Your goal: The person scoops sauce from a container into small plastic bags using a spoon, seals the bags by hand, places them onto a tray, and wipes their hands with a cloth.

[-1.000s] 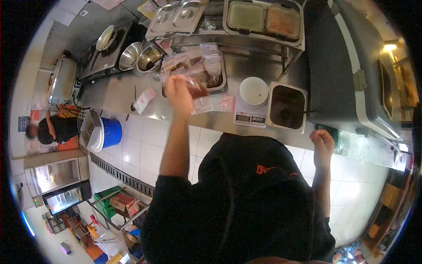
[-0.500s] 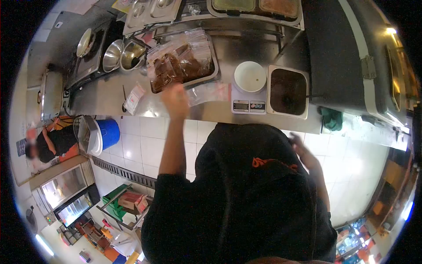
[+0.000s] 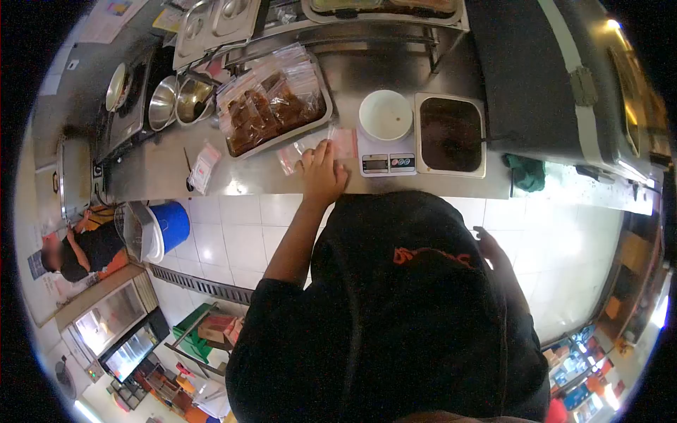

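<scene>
My left hand [image 3: 323,175] lies at the front of the steel counter with its fingers stretched out, touching a flat clear zip bag [image 3: 289,156]. The hand covers part of that bag. Behind it, a metal tray [image 3: 328,106] holds several zip bags filled with dark brown sauce [image 3: 254,116]. To the right stands a kitchen scale [image 3: 388,164] with a white bowl [image 3: 386,115] on it. My right hand [image 3: 490,245] hangs beside my body, away from the counter, partly hidden by the dark shirt; a finger sticks out and nothing shows in it.
Right of the scale sits a steel pan of dark liquid [image 3: 451,134], then a green cloth [image 3: 525,173]. A bundle of small bags [image 3: 204,168] and metal bowls [image 3: 163,102] are at the left. A blue bucket [image 3: 173,224] stands left; another person [image 3: 88,247] is beyond it.
My left hand has moved right and toward me, from the edge of the bag-filled tray to the flat clear bag. My right hand stays beside my body. The view has shifted slightly.
</scene>
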Available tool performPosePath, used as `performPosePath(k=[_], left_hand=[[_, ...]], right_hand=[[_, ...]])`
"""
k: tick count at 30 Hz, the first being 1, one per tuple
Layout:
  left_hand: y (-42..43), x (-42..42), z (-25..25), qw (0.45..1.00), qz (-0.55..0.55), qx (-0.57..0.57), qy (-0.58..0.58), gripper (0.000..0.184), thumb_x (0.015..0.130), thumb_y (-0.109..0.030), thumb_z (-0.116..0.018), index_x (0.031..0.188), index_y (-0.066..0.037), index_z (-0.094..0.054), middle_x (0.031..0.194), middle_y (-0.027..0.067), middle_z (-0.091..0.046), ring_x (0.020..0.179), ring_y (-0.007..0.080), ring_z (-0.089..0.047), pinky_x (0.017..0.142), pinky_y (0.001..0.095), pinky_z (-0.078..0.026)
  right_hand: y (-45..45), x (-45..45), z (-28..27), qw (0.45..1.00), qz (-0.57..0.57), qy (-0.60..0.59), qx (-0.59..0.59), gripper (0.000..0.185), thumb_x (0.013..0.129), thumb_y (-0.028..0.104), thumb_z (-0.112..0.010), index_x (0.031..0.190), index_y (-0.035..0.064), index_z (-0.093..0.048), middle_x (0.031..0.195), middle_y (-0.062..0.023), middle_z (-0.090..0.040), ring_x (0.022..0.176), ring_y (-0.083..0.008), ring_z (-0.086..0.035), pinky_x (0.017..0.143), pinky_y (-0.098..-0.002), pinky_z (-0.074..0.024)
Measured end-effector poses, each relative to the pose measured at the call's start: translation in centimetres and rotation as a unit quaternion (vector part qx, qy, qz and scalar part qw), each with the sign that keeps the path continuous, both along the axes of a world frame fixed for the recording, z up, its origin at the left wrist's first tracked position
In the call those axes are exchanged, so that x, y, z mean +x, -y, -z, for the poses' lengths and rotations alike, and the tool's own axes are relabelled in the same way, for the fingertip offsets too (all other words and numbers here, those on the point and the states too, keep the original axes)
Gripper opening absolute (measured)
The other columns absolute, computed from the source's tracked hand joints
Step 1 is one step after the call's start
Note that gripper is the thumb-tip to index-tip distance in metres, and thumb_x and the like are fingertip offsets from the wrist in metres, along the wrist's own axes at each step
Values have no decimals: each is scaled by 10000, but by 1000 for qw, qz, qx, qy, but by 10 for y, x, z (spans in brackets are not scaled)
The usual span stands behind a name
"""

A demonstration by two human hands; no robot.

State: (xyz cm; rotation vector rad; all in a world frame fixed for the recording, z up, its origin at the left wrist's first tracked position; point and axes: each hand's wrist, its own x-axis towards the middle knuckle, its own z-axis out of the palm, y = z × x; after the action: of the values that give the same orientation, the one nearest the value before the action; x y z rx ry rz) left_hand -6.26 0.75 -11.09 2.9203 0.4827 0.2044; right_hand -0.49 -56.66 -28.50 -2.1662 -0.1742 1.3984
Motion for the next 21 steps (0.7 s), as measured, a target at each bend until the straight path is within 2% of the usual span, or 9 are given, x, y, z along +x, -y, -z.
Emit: performPosePath(k=[3,5,6,7,8,9,14,18,21], left_hand=[[4,-2,-24,997,30,-11,73,602,780,-347,-519,1288,-24,-535,1335,105,-506,1124,338,-431,949,503,-297],[10,-4,-51,988,58,-53,132,600,815,-376,-482,1285,-7,-542,1317,109,-526,1108,337,-432,954,485,-291],[16,1,-68,970,73,-109,206,624,871,-423,-399,1272,29,-556,1269,139,-563,1075,334,-452,961,449,-285],[21,5,-85,957,104,-146,229,635,881,-431,-379,1266,42,-558,1255,153,-569,1068,336,-460,962,441,-287],[27,10,-101,941,135,-184,250,648,890,-439,-360,1260,54,-560,1241,166,-575,1062,337,-467,963,434,-288],[33,15,-113,921,165,-223,272,662,900,-447,-340,1253,67,-561,1227,180,-581,1055,338,-475,964,427,-289],[63,38,-149,861,303,-288,288,701,866,-473,-368,1260,77,-552,1239,195,-572,1073,324,-481,971,421,-301],[72,41,-159,864,323,-288,257,673,861,-455,-397,1265,59,-554,1257,189,-567,1095,333,-480,986,429,-296],[83,41,-162,879,278,-284,265,567,863,-390,-464,1230,25,-582,1280,188,-558,1122,337,-474,993,441,-290]], right_hand=[[-86,35,-147,983,-131,68,-110,436,889,267,-635,1232,12,-549,1201,-223,-607,1140,-367,-571,981,-417,-455],[-122,48,-213,976,-143,135,-99,328,904,204,-581,1180,28,-586,1179,-198,-620,1119,-367,-575,974,-443,-455],[-127,52,-226,959,-178,221,-6,315,904,190,-568,1179,38,-590,1153,-202,-624,1093,-367,-584,963,-436,-459],[-164,61,-276,982,-85,171,15,286,899,163,-565,1153,39,-606,1134,-202,-625,1048,-368,-600,941,-425,-469],[-189,66,-304,972,-80,216,50,255,890,120,-569,1122,29,-623,1116,-189,-633,1007,-348,-622,898,-402,-496],[-213,70,-326,961,-30,243,126,207,906,106,-588,1071,-1,-653,1037,-151,-671,888,-249,-656,791,-347,-529],[-304,81,-372,874,75,231,422,186,858,59,-662,1029,-15,-661,942,-131,-668,862,-175,-642,779,-301,-511],[-316,83,-369,857,119,202,460,103,824,48,-696,905,-13,-678,854,-117,-672,793,-170,-635,706,-294,-494],[-315,81,-366,872,106,277,390,99,799,64,-720,852,-1,-666,805,-112,-659,745,-180,-637,672,-306,-499]])
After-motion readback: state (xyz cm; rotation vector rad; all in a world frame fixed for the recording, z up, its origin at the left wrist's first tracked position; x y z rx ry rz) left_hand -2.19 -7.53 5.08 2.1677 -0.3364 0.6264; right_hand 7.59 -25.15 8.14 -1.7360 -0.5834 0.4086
